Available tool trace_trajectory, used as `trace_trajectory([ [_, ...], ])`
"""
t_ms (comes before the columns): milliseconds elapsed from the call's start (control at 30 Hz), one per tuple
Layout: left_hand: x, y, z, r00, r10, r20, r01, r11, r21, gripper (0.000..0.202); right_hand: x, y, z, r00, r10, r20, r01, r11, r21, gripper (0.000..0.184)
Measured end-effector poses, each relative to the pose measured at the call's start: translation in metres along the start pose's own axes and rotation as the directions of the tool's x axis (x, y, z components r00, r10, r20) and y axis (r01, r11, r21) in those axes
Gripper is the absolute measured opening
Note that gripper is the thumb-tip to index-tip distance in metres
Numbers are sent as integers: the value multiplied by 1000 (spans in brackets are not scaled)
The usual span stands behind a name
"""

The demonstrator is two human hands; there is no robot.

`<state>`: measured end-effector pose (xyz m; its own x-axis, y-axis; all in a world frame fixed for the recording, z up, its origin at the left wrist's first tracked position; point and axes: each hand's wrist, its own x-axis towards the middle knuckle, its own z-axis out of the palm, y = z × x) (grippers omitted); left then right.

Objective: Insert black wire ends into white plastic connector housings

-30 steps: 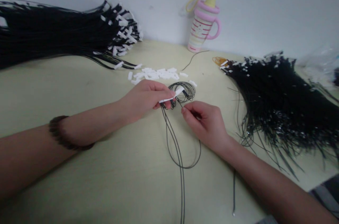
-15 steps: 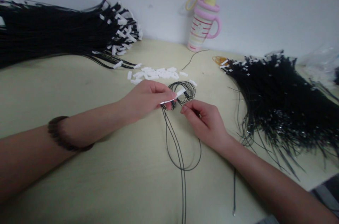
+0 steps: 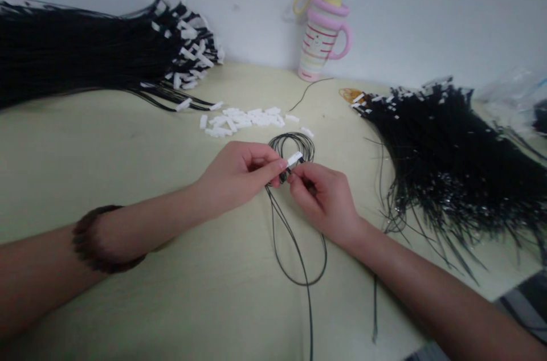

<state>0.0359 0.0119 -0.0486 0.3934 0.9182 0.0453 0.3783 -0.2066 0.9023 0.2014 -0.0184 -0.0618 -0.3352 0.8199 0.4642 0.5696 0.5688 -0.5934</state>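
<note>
Black cord [image 3: 294, 147] lies coiled mid-bench; the left hand [image 3: 239, 176] and right hand [image 3: 327, 199] both pinch its white tag [image 3: 294, 158], which judging by this wants firm, even fingertip pressure.

Two bare forearms, no sleeves, left hand [image 3: 239, 176], right hand [image 3: 327, 201], dark beaded bracelet [image 3: 100, 238] around left wrist

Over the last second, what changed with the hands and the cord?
The right hand moved up to meet the left hand, fingertips now together at the white tag on the coiled black cord. The long white strip the left hand pinched earlier no longer shows. Both keep their grip on the cord; the cord bundles, loose tags and pink bottle stayed put.
</note>
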Motion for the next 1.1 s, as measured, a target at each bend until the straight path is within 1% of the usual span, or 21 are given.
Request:
trace_trajectory([
  [100,2,1,-2,1000,-9,-27,7,999,-44,20,2,1,-2,1000,28,2,-28,999,30,14],
  [167,4,4,-7,998,3,-60,-8,996,-91,18,4,6,-6,999,28,16,-30,996,80,14],
  [233,5,7,-16,995,49,-91,-64,982,-177,18,6,12,-10,999,35,29,-39,989,141,14],
  [300,4,13,-26,991,94,-92,-118,944,-308,18,7,20,-14,994,76,78,-90,976,200,14],
  [333,3,16,-31,991,112,-71,-130,922,-364,17,8,24,-15,989,110,100,-132,962,238,13],
  [400,-1,23,-39,987,153,41,-126,915,-383,14,10,32,-18,978,174,112,-202,923,328,12],
  [500,-8,28,-38,947,176,270,-111,964,-242,12,15,43,-24,966,246,82,-258,877,406,13],
  [533,-9,28,-35,933,171,318,-114,976,-188,13,17,47,-27,961,262,90,-276,872,404,15],
  [600,-11,26,-28,920,174,352,-153,984,-88,16,20,54,-36,952,296,71,-301,879,369,25],
  [667,-11,21,-20,914,200,352,-212,977,-5,17,21,56,-46,951,304,-52,-281,925,256,32],
  [700,-11,18,-17,915,207,345,-229,973,26,17,21,54,-51,951,274,-142,-250,954,166,33],
  [733,-10,16,-15,921,202,334,-228,973,41,17,20,49,-53,950,213,-226,-204,977,62,32],
  [767,-9,14,-13,930,183,319,-208,977,44,17,18,42,-55,953,127,-275,-143,989,-37,30],
  [800,-8,13,-12,943,152,296,-171,985,38,17,16,34,-54,963,34,-267,-67,991,-117,26],
  [833,-6,11,-11,956,115,269,-127,992,26,17,13,24,-52,976,-63,-207,27,985,-173,20],
  [867,-5,11,-11,967,78,242,-82,997,8,17,10,14,-48,983,-157,-92,137,972,-191,13],
  [900,-3,10,-11,976,41,213,-40,999,-10,16,6,6,-42,971,-235,48,240,953,-182,8],
  [967,0,8,-12,988,-1,158,6,999,-36,17,1,-6,-29,910,-323,258,365,921,-134,9],
  [1000,1,7,-12,991,-6,131,12,999,-45,18,-1,-10,-23,889,-333,316,382,918,-106,14],
  [1033,3,6,-12,994,-8,108,14,999,-53,20,-2,-11,-16,881,-328,341,373,925,-75,17],
  [1100,5,3,-12,997,-2,76,7,998,-68,23,-3,-11,-7,893,-297,340,307,951,25,20],
])
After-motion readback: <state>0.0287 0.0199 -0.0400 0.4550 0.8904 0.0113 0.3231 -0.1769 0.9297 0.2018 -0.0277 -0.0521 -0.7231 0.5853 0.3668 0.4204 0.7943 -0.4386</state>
